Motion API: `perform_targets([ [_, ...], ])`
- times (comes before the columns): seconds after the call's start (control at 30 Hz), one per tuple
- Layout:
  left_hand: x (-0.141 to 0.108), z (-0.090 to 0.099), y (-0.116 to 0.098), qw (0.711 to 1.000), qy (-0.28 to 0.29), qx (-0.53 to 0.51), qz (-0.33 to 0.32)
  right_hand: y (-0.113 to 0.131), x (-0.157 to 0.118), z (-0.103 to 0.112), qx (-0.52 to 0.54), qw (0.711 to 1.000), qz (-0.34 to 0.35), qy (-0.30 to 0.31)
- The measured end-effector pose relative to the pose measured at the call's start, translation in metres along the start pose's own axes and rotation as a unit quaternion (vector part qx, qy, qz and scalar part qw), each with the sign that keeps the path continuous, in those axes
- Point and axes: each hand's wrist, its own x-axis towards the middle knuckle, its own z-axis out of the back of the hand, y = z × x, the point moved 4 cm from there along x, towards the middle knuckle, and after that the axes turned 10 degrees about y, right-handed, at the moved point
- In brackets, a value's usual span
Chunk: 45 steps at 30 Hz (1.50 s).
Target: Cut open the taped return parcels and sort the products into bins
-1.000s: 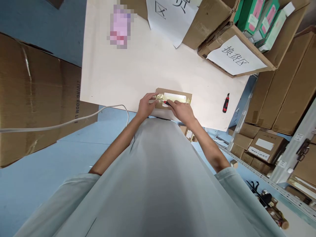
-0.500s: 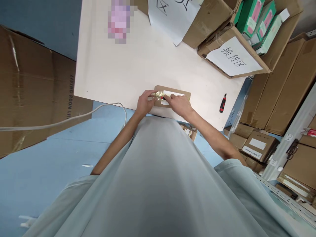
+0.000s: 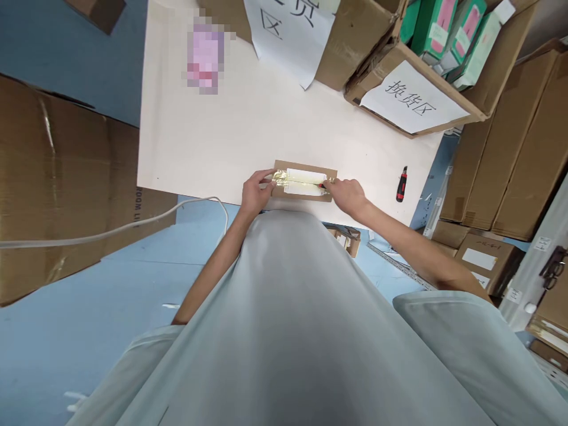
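Note:
A small brown cardboard box [image 3: 280, 192] lies flat near the front edge of the table, with a white label [image 3: 304, 175] and shiny clear tape along its top. My left hand [image 3: 256, 192] grips the box's left end, thumb in front and fingers behind. Over the right end, my right hand [image 3: 349, 195] is closed around a small red-and-black cutter [image 3: 322, 186], mostly hidden by the fingers; its tip is at the tape. A line runs lengthwise through the tape and label. Farther right, a red-and-black utility knife [image 3: 401, 184] rests on the table.
Open cartons with paper signs [image 3: 410, 97] stand at the back right, one holding green boxes [image 3: 437, 29]. A blurred pink item [image 3: 206, 56] lies at the back left. Large cartons [image 3: 57, 177] and a grey cable [image 3: 133, 223] are at left; stacked boxes [image 3: 523, 142] at right.
My right hand with the cutter has moved right along the box, from near its left end to its right end. My left hand still grips the left end. The view has shifted slightly.

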Motion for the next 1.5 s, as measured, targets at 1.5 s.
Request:
perform_targets([
  [1.5, 0.014, 0.008, -0.003, 0.995, 0.001, 0.03, 0.091, -0.058, 0.052, -0.182, 0.392, 0.89, 0.131, -0.191],
])
